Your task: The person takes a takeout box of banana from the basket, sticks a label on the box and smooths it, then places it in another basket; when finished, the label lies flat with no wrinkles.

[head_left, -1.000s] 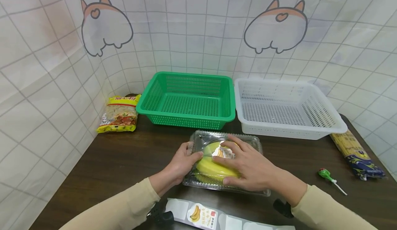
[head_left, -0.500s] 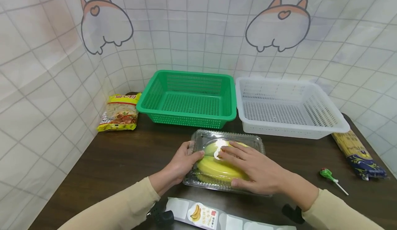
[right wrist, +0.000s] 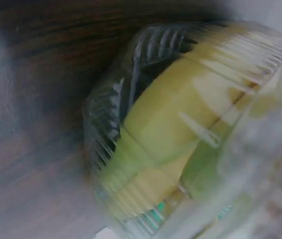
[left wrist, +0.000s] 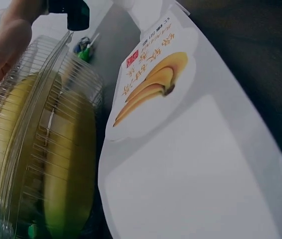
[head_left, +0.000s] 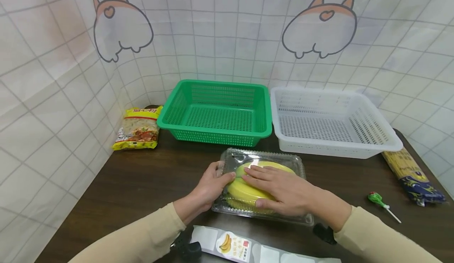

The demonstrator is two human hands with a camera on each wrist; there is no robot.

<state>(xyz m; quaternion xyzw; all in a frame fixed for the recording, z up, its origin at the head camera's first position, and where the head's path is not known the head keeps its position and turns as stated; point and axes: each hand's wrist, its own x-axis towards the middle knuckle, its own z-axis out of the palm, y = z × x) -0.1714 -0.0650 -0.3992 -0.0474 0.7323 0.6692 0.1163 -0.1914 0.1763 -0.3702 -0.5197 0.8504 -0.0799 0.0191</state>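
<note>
A clear plastic clamshell box [head_left: 292, 162] of yellow-green bananas [head_left: 248, 192] lies on the dark wooden table. My left hand [head_left: 209, 186] grips the box's left side, thumb on the lid. My right hand [head_left: 281, 190] rests on the lid above the bananas with fairly straight fingers, covering where a banana sticker was. In front of the box lies a strip of banana labels [head_left: 235, 247], shown close up in the left wrist view as a pale strip [left wrist: 171, 164] beside the box. Blurred bananas [right wrist: 171, 109] show through the ribbed plastic in the right wrist view.
Behind the box stand a green basket [head_left: 216, 133] and a white basket [head_left: 330, 148]. A yellow food packet [head_left: 138, 131] lies at left. To the right are a green-wrapped lollipop [head_left: 376, 198] and a long noodle packet [head_left: 413, 176].
My right hand has shifted over the lid and its fingers have drawn together and flattened, hiding the sticker that was visible earlier. The left hand keeps its hold on the box.
</note>
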